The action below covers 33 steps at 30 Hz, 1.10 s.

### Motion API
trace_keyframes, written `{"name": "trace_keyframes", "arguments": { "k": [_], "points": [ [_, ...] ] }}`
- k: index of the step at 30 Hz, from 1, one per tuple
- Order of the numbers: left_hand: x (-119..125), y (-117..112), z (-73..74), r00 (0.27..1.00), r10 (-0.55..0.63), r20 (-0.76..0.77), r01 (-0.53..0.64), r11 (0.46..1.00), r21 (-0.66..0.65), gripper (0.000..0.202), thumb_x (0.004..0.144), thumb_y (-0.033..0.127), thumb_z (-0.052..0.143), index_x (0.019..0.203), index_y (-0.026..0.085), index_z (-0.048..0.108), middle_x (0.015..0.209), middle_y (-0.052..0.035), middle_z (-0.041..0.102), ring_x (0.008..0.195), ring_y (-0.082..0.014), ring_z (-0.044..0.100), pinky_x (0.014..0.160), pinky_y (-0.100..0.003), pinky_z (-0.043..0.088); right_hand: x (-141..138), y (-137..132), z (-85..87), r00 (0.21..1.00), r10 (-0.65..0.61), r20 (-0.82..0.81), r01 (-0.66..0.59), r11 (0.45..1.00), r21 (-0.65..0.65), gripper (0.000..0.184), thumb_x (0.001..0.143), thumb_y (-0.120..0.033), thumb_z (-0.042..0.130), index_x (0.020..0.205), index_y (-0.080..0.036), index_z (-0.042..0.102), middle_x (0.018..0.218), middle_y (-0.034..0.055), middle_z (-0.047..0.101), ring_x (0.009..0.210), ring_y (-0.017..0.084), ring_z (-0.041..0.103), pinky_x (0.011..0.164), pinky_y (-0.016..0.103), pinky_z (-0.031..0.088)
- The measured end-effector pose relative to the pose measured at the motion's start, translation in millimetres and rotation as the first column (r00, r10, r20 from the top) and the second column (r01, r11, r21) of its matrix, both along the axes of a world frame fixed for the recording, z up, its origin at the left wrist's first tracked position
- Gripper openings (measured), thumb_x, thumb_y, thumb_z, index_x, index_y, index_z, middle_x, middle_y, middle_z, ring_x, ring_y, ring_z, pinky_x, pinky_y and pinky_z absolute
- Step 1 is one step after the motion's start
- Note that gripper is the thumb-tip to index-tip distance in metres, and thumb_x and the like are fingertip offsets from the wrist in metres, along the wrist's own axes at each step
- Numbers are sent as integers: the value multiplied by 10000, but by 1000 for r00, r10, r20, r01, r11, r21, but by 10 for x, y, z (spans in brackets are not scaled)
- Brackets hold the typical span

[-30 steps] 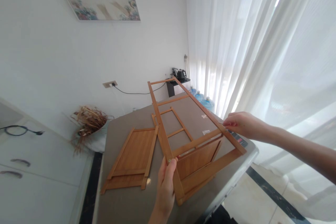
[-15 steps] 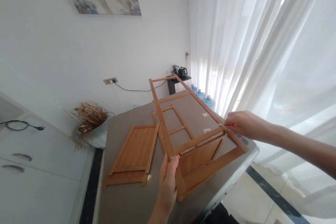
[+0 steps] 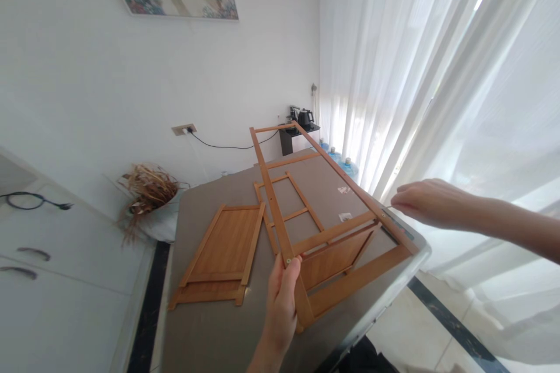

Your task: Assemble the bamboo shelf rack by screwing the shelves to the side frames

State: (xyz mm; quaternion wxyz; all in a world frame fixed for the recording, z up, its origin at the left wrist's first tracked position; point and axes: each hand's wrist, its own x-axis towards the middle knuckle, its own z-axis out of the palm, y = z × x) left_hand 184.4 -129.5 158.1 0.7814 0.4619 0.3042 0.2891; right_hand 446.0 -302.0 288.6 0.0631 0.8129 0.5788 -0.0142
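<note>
My left hand (image 3: 280, 291) is closed around the near left upright of a wooden frame (image 3: 271, 195), thumb beside a small round metal fitting. The frame stands tilted over the table (image 3: 210, 335), with crossbars joining its two long rails. To the right of the far rail, my right hand (image 3: 420, 203) is closed in a pinch, apart from the wood. A thin rod-like piece (image 3: 388, 207) pokes out from its fingertips; its kind is too small to make out. A screw head shows in that rail near the hand. Beneath the frame is a wooden panel (image 3: 336, 257).
Flat slatted wooden panels (image 3: 223, 245) lie stacked on the left of the table. A smaller ladder-like frame (image 3: 301, 201) lies behind. Scraps of clear plastic (image 3: 345, 217) are nearby. Beyond the table are blue water bottles (image 3: 348, 168), a black kettle (image 3: 305, 117) and white curtains (image 3: 363, 52).
My right hand has drawn back to the right, off the rail, with the thin rod in its fingers. My left hand keeps its grip. The view has shifted slightly.
</note>
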Motion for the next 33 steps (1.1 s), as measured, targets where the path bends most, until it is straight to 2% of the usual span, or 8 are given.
{"name": "trace_keyframes", "arguments": {
  "k": [3,8,12,17,23,27,33],
  "points": [
    [1,-2,12,1000,4,1,-4,1000,-4,306,755,440,690,877,160,674,900,-73,718,915,-245,664,772,-297,488,-38,-12,12,990,85,116,-68,987,-142,351,949,-200,369,656,-189,564,641,34,616,530,143,541,498,283,241],
    [2,-18,46,1000,12,-8,-12,1000,0,292,769,431,676,880,162,671,924,-77,716,937,-244,654,768,-287,487,-52,16,17,960,206,191,-173,969,-175,217,837,-43,532,662,-173,541,609,19,578,470,110,467,474,276,207],
    [7,-12,41,1000,10,-1,-10,1000,-1,293,761,436,681,871,165,670,925,-74,714,944,-242,651,766,-279,485,-23,74,57,930,290,224,-244,946,-214,234,786,40,520,692,-167,575,620,10,561,491,114,466,475,286,212],
    [2,8,38,1000,8,-18,-8,1000,6,310,748,445,691,869,160,673,908,-76,711,934,-249,657,759,-288,489,-38,217,136,904,348,249,-267,914,-306,250,789,47,504,685,-153,612,634,26,581,528,127,520,484,286,216],
    [13,13,31,1000,6,-14,-6,1000,0,304,751,450,688,872,172,673,932,-69,714,948,-239,654,768,-278,488,-147,338,173,917,306,256,-203,910,-361,284,750,47,525,550,-144,590,545,55,590,502,173,547,492,306,223],
    [-2,7,13,1000,-3,-20,3,1000,-18,311,745,444,697,889,169,681,919,-74,719,928,-247,663,775,-294,493,-237,432,232,946,255,200,-158,902,-401,260,709,16,554,512,-150,585,497,60,594,459,173,532,486,295,254],
    [-26,-5,2,1000,-10,-7,10,1000,-22,310,741,444,705,907,183,690,919,-62,721,927,-243,665,796,-297,494,-258,556,291,985,135,110,-80,911,-404,239,723,-20,503,574,-145,642,540,86,626,495,176,556,494,290,306]
  ]
}}
